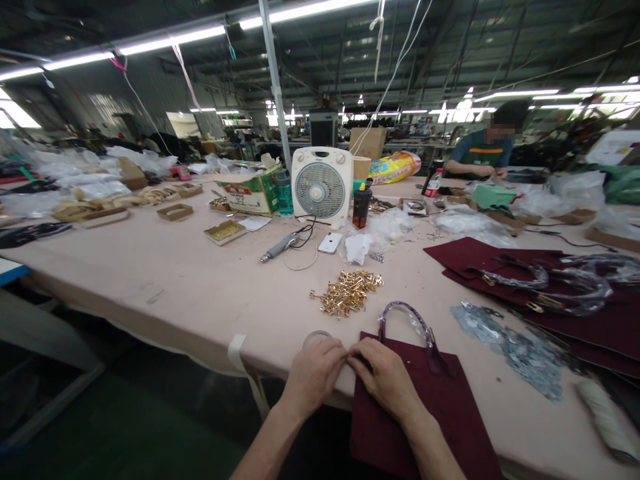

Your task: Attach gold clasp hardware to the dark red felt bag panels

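A dark red felt bag (440,413) with a plastic-wrapped handle (407,317) lies at the table's near edge and hangs over it. My left hand (315,373) and my right hand (385,377) meet at the bag's upper left corner, fingers curled and pinched together there. What the fingertips hold is too small to make out. A roll of clear tape (316,338) sits just behind my left hand. A heap of small gold metal fittings (347,292) lies a little farther back.
A stack of more dark red bags with wrapped handles (550,283) and a patch of silvery scraps (515,343) fill the right. Behind stand a white box fan (321,185), a white phone (330,243), a handheld tool (277,249) and cardboard boxes (250,190). Another person (483,150) works at the far side.
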### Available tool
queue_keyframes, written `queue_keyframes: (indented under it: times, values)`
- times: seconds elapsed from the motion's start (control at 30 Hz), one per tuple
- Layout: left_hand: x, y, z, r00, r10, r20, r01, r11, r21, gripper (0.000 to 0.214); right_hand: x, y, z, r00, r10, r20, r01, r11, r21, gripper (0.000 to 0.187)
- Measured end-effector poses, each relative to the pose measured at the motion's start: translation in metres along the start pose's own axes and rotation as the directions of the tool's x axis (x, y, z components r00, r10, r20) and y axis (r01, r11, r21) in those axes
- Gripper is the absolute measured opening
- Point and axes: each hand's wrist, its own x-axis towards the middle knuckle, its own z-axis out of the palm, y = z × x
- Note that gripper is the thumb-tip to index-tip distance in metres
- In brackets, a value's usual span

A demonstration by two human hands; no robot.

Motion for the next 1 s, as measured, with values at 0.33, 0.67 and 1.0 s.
queue_keyframes:
  times: [0.33,0.67,1.0]
  values:
    - [0.005,0.009,0.000,0.993,-0.117,-0.023,0.117,0.993,-0.028,0.019,0.001,-0.003,0.002,1.000,-0.001,0.020,0.004,0.986,-0.165,0.010]
    - [0.011,0.007,0.006,0.961,-0.268,-0.064,0.269,0.963,0.010,0.020,0.001,-0.009,-0.001,0.981,-0.190,0.023,0.191,0.981,-0.029,0.020]
    - [0.029,-0.113,-0.047,0.985,-0.163,-0.053,0.171,0.959,0.224,0.028,0.003,0.000,-0.017,0.904,0.269,-0.332,-0.129,0.912,0.388,0.021]
